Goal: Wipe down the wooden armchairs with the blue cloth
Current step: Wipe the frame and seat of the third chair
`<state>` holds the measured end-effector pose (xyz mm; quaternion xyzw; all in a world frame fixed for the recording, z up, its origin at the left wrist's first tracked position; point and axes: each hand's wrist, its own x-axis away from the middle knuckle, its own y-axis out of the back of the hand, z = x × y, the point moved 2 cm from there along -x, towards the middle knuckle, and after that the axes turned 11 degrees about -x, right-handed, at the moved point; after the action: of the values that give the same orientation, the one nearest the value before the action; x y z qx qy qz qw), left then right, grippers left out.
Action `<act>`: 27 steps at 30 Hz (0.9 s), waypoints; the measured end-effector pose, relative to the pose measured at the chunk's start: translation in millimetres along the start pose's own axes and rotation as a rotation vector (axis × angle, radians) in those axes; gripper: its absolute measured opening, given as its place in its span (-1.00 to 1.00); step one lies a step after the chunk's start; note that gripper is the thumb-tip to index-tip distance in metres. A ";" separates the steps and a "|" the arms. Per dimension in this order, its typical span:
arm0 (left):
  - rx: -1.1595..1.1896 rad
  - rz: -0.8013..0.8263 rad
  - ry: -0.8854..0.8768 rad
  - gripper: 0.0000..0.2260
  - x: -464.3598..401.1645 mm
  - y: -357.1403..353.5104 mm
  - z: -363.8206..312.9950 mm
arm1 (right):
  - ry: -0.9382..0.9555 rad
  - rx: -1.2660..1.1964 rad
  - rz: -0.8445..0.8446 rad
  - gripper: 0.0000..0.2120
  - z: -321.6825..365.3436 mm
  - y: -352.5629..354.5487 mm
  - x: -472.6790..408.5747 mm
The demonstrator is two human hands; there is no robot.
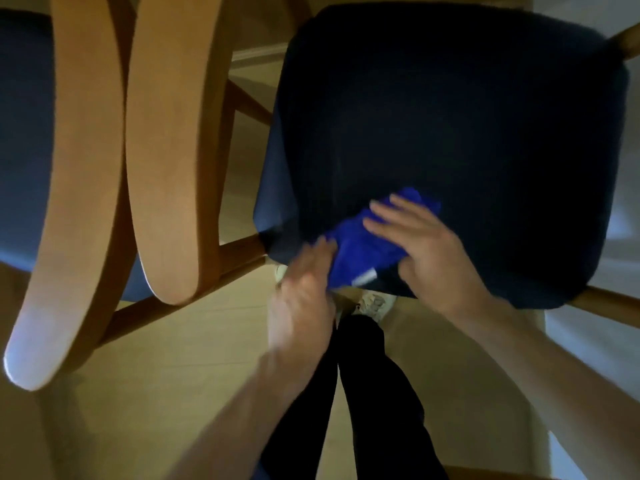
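Pressing flat, the right hand (420,251) spreads straight fingers over the blue cloth (367,245) on the dark seat cushion (450,116); the left hand (304,289), blurred, touches its near edge. Judging by the wooden armrests (166,150) standing untouched alongside, most wiping remains

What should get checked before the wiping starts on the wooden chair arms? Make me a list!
1. Blue cloth within reach: ok, it lies on the dark seat cushion, near its front edge.
2. Right hand on cloth: ok, fingers lie flat on it.
3. Left hand has a firm grip: cannot tell, it is blurred at the cloth's edge.
4. Cloth folded neatly: not ok, it looks bunched.
5. Wooden armrests nearby: ok, to the left.
6. Cloth damp: cannot tell.
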<state>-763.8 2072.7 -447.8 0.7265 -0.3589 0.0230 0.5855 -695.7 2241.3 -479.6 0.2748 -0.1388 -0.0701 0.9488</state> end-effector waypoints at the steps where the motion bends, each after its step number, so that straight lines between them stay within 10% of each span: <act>1: 0.011 -0.099 0.007 -0.49 -22.1 12.1 1.5 | 0.014 0.006 -0.039 -0.32 2.9 6.3 -27.1; 6: -0.011 -0.333 0.120 -0.67 -126.9 42.2 1.7 | 0.045 0.102 -0.070 -0.39 4.2 15.2 -151.6; 19: 0.024 0.066 0.233 -0.58 -3.6 -5.2 3.0 | 0.023 0.162 0.429 -0.39 1.3 8.9 -50.9; 27: -0.058 -0.259 0.277 -0.53 -108.7 15.1 4.9 | 0.085 0.192 0.146 -0.39 8.9 15.9 -161.7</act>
<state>-854.6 2121.4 -486.1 0.7394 -0.1788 0.0369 0.6480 -851.4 2284.0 -500.1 0.3563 -0.1243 0.0243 0.9258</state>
